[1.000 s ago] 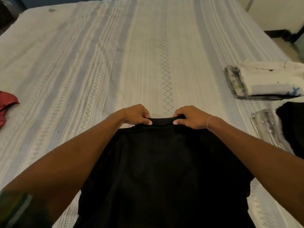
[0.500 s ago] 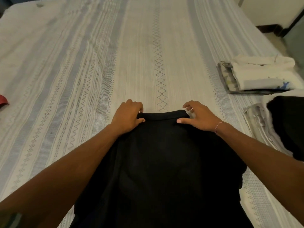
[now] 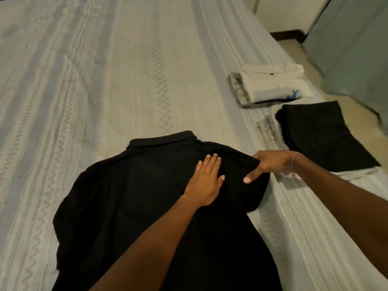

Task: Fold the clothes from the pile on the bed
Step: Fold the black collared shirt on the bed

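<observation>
A black collared shirt lies back-up on the striped bedspread, its collar pointing away from me. My left hand lies flat on the shirt's upper right part, fingers straight. My right hand grips the shirt's right shoulder and sleeve edge, thumb on top, and the cloth there is lifted and bunched.
Folded clothes lie along the bed's right edge: a white and patterned stack farther off, a folded black garment on a grey one nearer. Floor and a grey-green surface lie beyond the bed's right side.
Both hands left the collar and moved to the shirt's right side. The left hand now lies flat; the right has taken hold of the right shoulder. My view turned rightward.
</observation>
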The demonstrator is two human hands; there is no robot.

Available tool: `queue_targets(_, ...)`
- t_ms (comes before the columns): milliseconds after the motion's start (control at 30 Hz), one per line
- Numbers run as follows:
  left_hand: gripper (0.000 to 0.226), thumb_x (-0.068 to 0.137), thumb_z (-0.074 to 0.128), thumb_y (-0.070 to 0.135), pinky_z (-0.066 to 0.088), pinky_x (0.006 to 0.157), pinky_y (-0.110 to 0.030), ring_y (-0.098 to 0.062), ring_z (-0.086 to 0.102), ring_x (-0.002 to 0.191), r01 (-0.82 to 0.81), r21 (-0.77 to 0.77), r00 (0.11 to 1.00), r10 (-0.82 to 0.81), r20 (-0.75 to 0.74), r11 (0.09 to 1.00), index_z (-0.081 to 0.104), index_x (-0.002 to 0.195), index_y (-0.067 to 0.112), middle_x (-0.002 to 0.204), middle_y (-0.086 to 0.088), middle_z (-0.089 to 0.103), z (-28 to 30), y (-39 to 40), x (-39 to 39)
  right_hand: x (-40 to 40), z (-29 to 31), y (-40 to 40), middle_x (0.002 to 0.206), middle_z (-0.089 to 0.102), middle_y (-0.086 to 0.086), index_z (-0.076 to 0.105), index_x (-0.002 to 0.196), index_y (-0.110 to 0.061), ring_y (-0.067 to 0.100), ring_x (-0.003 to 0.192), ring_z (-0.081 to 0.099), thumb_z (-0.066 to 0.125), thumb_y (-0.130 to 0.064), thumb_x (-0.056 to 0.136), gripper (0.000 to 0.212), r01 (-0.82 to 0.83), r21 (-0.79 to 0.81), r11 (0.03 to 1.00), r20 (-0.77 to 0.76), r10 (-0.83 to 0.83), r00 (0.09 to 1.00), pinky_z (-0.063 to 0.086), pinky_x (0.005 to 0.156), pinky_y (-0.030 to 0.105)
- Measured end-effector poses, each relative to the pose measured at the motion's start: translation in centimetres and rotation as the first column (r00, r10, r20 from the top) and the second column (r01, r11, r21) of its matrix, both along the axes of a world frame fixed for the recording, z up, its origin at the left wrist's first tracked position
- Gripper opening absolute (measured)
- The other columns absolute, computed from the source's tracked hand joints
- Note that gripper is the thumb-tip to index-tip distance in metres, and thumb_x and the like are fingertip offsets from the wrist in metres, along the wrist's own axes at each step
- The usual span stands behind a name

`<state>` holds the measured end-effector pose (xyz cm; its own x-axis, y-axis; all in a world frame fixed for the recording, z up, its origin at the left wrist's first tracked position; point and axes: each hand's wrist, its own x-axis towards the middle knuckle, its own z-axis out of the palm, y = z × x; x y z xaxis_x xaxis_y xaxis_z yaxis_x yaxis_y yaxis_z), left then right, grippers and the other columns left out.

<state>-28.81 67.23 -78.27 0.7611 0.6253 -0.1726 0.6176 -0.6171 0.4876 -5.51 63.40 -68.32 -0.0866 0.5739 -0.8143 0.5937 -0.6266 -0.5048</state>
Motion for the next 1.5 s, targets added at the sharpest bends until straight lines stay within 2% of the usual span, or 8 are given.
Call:
queue_targets(267, 0.094, 0.092, 0.013, 0.08, -0.005, 0.126, -0.047, -0.02, -0.018, 0.153, -0.085, 0.091, 0.989, 0.095, -0.115, 0.992, -0.007, 0.16, 0.018, 0.168, -0.002, -0.013, -0.5, -0.6, 1.4, 0.5, 0.1, -7.0, 0.126, 0.07, 0.014, 0.063, 0.129, -0.005, 0.027, 0.119, 0.066, 0.071, -0.013, 0.089, 0.042, 0.734, -0.014, 0.679, -0.549, -0.618, 0.562, 0.047, 0.105, 0.042)
queue_targets(533, 0.103, 0.087, 0.009, 0.084, -0.003, 0.118, -0.066, -0.042, -0.011, 0.152, -0.121, 0.243, 0.938, 0.191, -0.289, 0.963, -0.008, 0.159, 0.011, 0.165, -0.022, -0.012, -0.2, -2.2, 5.2, 1.0, -0.7, -12.6, 0.116, 0.074, 0.011, 0.067, 0.121, -0.002, 0.023, 0.11, 0.07, 0.07, -0.002, 0.087, 0.034, 0.934, 0.059, 0.353, -0.564, -0.76, 0.323, 0.054, 0.096, 0.036)
queue_targets(667, 0.092, 0.097, 0.017, 0.07, 0.004, 0.125, -0.054, -0.036, -0.007, 0.154, -0.036, 0.33, 0.967, 0.116, -0.229, 0.943, -0.001, 0.159, 0.005, 0.166, -0.023, -0.006, -0.3, -2.6, 6.7, -2.2, -3.3, -13.2, 0.101, 0.076, -0.006, 0.071, 0.109, -0.021, 0.007, 0.094, 0.072, 0.073, -0.027, 0.092, 0.018, 0.896, 0.424, 0.133, -0.352, -0.887, 0.298, 0.056, 0.079, 0.023)
queue_targets(833, 0.095, 0.094, 0.014, 0.073, 0.002, 0.126, -0.049, -0.028, -0.009, 0.155, 0.009, 0.324, 0.977, 0.06, -0.202, 0.946, 0.001, 0.159, 0.005, 0.167, -0.017, -0.005, -1.0, -2.2, 7.4, -3.6, -5.6, -12.4, 0.098, 0.07, -0.008, 0.067, 0.105, -0.022, 0.01, 0.097, 0.066, 0.066, -0.038, 0.096, 0.019, 0.957, 0.249, 0.146, -0.346, -0.91, 0.229, 0.053, 0.075, 0.024)
queue_targets(1033, 0.107, 0.083, 0.006, 0.087, -0.001, 0.119, -0.066, -0.026, -0.017, 0.154, -0.045, 0.29, 0.971, 0.109, -0.211, 0.956, -0.004, 0.16, 0.013, 0.168, -0.008, -0.012, -1.1, -2.1, 7.6, -3.8, -6.3, -12.7, 0.093, 0.069, -0.007, 0.055, 0.134, -0.012, 0.004, 0.084, 0.067, 0.05, -0.034, 0.105, 0.037, 0.507, 0.799, 0.322, 0.001, -0.845, 0.534, 0.053, 0.077, 0.017)
queue_targets(1233, 0.139, 0.055, 0.01, 0.108, -0.001, 0.108, -0.079, -0.033, -0.024, 0.151, -0.033, 0.268, 0.943, 0.118, -0.31, 0.963, -0.011, 0.159, 0.019, 0.166, -0.007, -0.021, -0.4, -2.1, 7.9, -4.3, -8.0, -13.2, 0.071, 0.065, 0.006, 0.068, 0.09, -0.015, 0.028, 0.069, 0.063, 0.035, -0.069, 0.097, 0.064, 0.538, 0.673, 0.508, 0.451, -0.858, 0.246, 0.052, 0.066, 0.038)
queue_targets(1433, 0.147, 0.048, 0.024, 0.109, -0.007, 0.108, -0.079, -0.033, -0.029, 0.149, 0.026, 0.157, 0.946, 0.027, -0.324, 0.987, -0.016, 0.158, 0.022, 0.164, -0.007, -0.027, 0.4, -1.4, 7.5, -5.1, -7.3, -13.5, 0.087, 0.058, 0.001, 0.051, 0.103, -0.017, 0.026, 0.082, 0.056, 0.055, -0.048, 0.098, 0.031, 0.52, 0.793, 0.318, 0.319, -0.943, 0.09, 0.04, 0.067, 0.039)
queue_targets(1500, 0.134, 0.064, 0.032, 0.101, -0.007, 0.115, -0.072, -0.028, -0.025, 0.151, 0.04, 0.091, 0.968, -0.017, -0.25, 0.995, -0.013, 0.159, 0.019, 0.166, -0.005, -0.023, 0.9, -0.7, 6.4, -6.6, -6.6, -13.2, 0.088, 0.054, -0.001, 0.052, 0.103, -0.016, 0.023, 0.083, 0.054, 0.06, -0.036, 0.097, 0.022, 0.348, 0.895, 0.28, 0.227, -0.956, 0.186, 0.042, 0.066, 0.039)
